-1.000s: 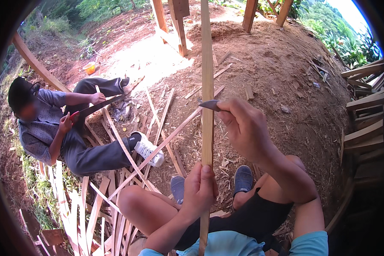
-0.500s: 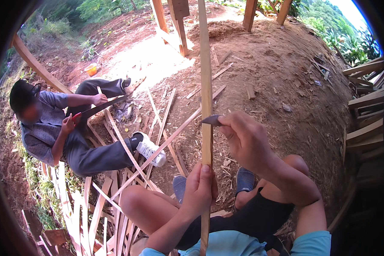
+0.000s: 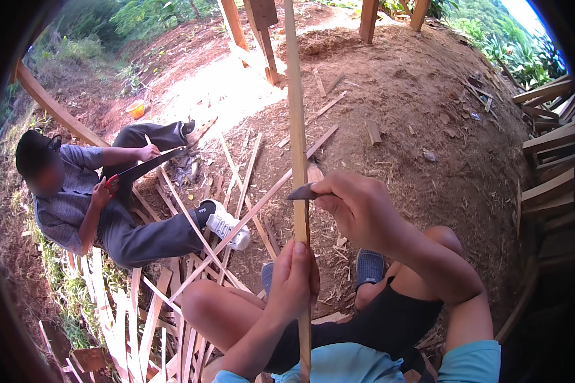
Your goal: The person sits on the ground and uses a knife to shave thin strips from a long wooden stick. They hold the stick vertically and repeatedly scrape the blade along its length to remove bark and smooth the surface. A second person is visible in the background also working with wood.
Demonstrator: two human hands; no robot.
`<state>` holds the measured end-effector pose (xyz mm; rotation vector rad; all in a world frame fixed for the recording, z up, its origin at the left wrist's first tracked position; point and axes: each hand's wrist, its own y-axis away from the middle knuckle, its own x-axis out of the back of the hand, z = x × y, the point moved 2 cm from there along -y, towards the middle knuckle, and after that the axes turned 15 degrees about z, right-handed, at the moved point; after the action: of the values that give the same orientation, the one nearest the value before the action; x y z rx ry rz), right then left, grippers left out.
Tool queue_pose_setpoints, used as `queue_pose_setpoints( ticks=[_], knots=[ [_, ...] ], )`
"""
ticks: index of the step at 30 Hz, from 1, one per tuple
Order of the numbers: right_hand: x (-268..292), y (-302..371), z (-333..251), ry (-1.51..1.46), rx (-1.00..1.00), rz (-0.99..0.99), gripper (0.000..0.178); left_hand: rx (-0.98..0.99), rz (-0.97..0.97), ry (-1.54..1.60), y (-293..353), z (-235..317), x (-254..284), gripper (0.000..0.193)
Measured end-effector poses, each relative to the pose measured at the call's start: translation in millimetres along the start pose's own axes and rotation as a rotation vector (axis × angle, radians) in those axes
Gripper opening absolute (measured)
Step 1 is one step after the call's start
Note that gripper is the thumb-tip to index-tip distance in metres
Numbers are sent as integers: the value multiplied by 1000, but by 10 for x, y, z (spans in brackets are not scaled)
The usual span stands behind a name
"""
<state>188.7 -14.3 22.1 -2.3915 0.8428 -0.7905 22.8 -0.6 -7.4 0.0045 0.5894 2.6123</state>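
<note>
A long, narrow wooden strip (image 3: 297, 115) stands lengthwise in front of me, running from my lap up past the top of the view. My left hand (image 3: 291, 278) is closed around its lower part, thumb lying along the wood. Above it, my right hand (image 3: 363, 209) pinches a small dark pointed blade (image 3: 299, 192), which lies across the strip's face with its tip toward the left. Any handle of the blade is hidden in my fingers.
At left a seated person (image 3: 76, 185) holds a red-handled saw (image 3: 148, 167) against a thin strip. Loose wood strips (image 3: 148, 313) pile up at lower left. Stacked timber (image 3: 551, 185) lines the right edge, wooden posts (image 3: 262, 38) stand ahead, and a yellow-orange container (image 3: 135, 109) sits on the ground.
The blade and my right hand have moved slightly down and left, nearer my left hand. The strip's upper part has shifted left. The other person's saw has moved a little.
</note>
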Motion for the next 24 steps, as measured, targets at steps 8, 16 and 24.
queue_pose_setpoints(
  ticks=[8, 16, 24],
  knots=[
    [317, -561, 395, 221, -285, 197, 10, -1, -91, -63, 106, -146, -143, 35],
    [183, 84, -17, 2, -39, 3, 13, 33, -43, 73, 9, -33, -35, 34],
    [290, -19, 63, 147, 61, 149, 12, 26, -82, 30, 135, -136, -81, 35]
  ],
)
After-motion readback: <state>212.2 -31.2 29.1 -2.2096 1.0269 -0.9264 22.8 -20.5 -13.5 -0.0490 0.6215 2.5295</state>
